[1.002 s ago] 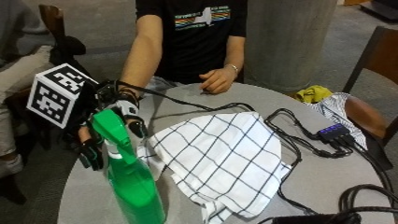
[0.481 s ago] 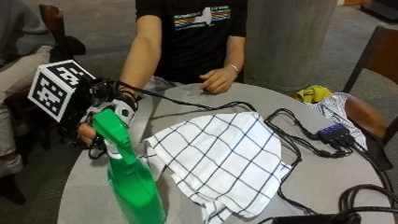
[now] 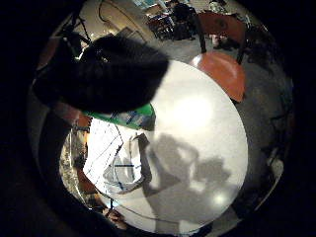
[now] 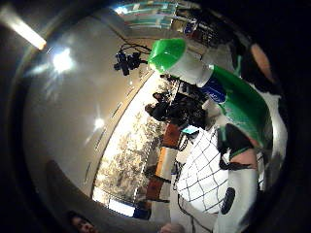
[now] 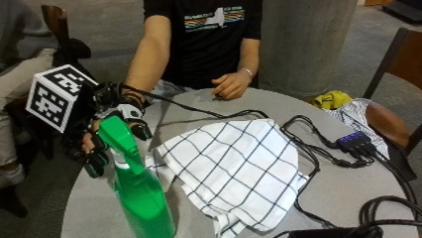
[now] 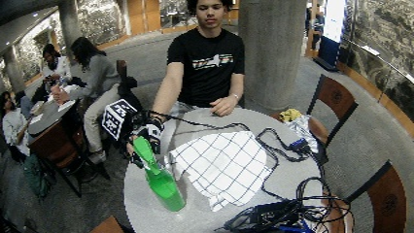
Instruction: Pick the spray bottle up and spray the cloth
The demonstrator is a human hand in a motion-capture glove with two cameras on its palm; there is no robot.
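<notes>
Lower left of the outside view: the green spray bottle is held by its head in the gloved right hand, whose fingers are curled round the neck. The checked cloth is spread on the desk just beside the bottle, at frame centre. The nozzle is best turned toward the cloth before the trigger is squeezed.

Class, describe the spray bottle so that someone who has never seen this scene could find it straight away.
Start at the round grey table with the white checked cloth spread on it. Beside the cloth, near the table's edge, stands the spray bottle, its head gripped by the gloved right hand. It is the only bright green thing on the table, standing tall while the cloth and the black cables lie flat.
</notes>
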